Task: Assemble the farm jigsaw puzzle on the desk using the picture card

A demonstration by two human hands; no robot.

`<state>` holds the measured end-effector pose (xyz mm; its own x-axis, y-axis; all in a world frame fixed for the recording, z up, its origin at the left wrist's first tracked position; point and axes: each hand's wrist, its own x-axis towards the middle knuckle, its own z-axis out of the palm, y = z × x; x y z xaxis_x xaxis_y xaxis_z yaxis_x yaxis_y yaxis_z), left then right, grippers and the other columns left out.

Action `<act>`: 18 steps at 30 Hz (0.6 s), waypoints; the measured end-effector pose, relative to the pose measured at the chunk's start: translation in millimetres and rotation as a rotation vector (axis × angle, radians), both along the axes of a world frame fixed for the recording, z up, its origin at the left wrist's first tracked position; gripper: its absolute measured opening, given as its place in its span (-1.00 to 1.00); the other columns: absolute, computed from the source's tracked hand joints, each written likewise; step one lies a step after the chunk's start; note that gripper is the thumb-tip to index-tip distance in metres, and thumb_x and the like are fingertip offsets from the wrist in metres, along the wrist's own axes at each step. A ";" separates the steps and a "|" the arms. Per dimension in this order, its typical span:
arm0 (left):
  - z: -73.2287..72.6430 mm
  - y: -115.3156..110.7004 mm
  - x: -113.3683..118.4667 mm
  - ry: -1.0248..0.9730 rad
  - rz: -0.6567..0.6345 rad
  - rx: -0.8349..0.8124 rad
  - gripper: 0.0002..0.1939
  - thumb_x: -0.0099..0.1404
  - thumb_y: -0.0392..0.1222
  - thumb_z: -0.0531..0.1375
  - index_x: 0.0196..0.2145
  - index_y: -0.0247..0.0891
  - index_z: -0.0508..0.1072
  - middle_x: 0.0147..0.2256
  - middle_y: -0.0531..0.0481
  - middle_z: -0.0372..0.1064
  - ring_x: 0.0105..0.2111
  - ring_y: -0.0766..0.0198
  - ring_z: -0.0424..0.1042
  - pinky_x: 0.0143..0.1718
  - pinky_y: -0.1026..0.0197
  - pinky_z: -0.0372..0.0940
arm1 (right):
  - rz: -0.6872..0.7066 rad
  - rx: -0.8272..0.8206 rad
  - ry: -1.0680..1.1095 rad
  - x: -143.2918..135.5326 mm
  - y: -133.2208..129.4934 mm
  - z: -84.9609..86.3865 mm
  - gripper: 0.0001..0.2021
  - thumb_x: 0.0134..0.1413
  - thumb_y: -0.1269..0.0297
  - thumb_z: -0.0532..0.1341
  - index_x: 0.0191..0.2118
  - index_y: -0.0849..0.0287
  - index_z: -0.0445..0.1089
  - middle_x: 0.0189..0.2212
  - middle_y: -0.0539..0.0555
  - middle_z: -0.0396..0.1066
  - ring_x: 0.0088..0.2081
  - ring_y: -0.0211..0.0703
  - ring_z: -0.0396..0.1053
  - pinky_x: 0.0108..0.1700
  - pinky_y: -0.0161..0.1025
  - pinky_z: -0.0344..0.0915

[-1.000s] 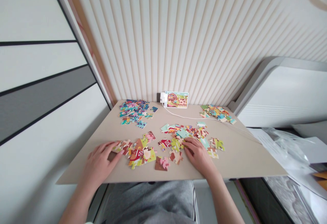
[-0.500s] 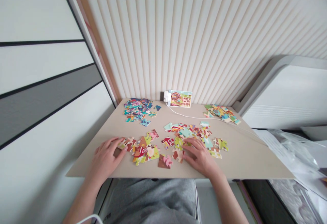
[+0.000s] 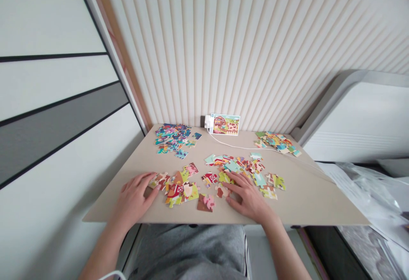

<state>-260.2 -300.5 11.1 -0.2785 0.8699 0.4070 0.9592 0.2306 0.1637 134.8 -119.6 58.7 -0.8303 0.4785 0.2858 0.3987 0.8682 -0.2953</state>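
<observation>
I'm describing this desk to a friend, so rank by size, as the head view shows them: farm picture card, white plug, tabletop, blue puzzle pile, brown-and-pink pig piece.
Largest to smallest:
tabletop
blue puzzle pile
farm picture card
pig piece
white plug

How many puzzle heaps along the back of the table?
2. The blue-purple heap is at back left; the yellow-green heap at back right, with the picture card between them. Neither heap is hidden, though pieces overlap within each.
</observation>
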 end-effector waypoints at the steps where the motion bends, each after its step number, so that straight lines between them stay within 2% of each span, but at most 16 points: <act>1: 0.1 -0.1 -0.2 0.001 -0.002 0.002 -0.55 0.44 0.08 0.09 0.18 -0.10 0.40 0.14 -0.15 0.42 0.12 -0.01 0.40 0.12 -0.03 0.26 | -0.013 0.002 0.012 0.3 -0.3 -0.8 -0.55 0.25 0.20 0.25 0.25 -0.11 0.40 0.39 0.10 0.13 0.35 0.16 0.16 0.37 0.27 0.08; 5: 0.6 -0.4 -1.0 0.005 -0.009 0.004 -0.56 0.43 0.05 0.09 0.19 -0.08 0.40 0.15 -0.14 0.42 0.12 -0.01 0.40 0.12 -0.02 0.26 | -0.035 0.025 0.022 -0.3 -0.9 0.7 -0.53 0.23 0.27 0.24 0.25 -0.09 0.40 0.39 0.10 0.14 0.36 0.17 0.14 0.37 0.27 0.08; 9: 0.5 -0.1 -1.7 -0.003 -0.010 -0.002 -0.57 0.44 0.07 0.08 0.18 -0.07 0.41 0.15 -0.12 0.42 0.12 -0.01 0.40 0.12 -0.02 0.26 | 0.078 0.036 -0.029 -2.8 -2.7 8.6 -0.48 0.27 0.33 0.18 0.30 -0.15 0.33 0.44 0.06 0.01 0.40 0.17 0.07 0.37 0.28 0.06; 11: -0.2 -0.1 -2.1 0.000 -0.015 0.002 -0.56 0.44 0.07 0.08 0.18 -0.08 0.41 0.14 -0.13 0.42 0.11 0.00 0.40 0.13 -0.02 0.26 | 0.109 0.035 -0.031 -3.4 -3.4 10.2 -0.51 0.28 0.32 0.18 0.28 -0.18 0.35 0.43 0.05 0.03 0.40 0.17 0.08 0.36 0.30 0.06; 18: 1.5 -1.8 0.2 -0.007 -0.012 0.004 -0.58 0.44 0.06 0.08 0.17 -0.09 0.42 0.14 -0.13 0.43 0.12 -0.01 0.40 0.14 -0.02 0.26 | -0.043 0.062 0.096 -0.3 -0.2 -6.3 -0.72 0.30 0.31 0.19 0.00 -0.10 0.57 0.32 0.07 0.26 0.33 0.15 0.18 0.34 0.32 0.11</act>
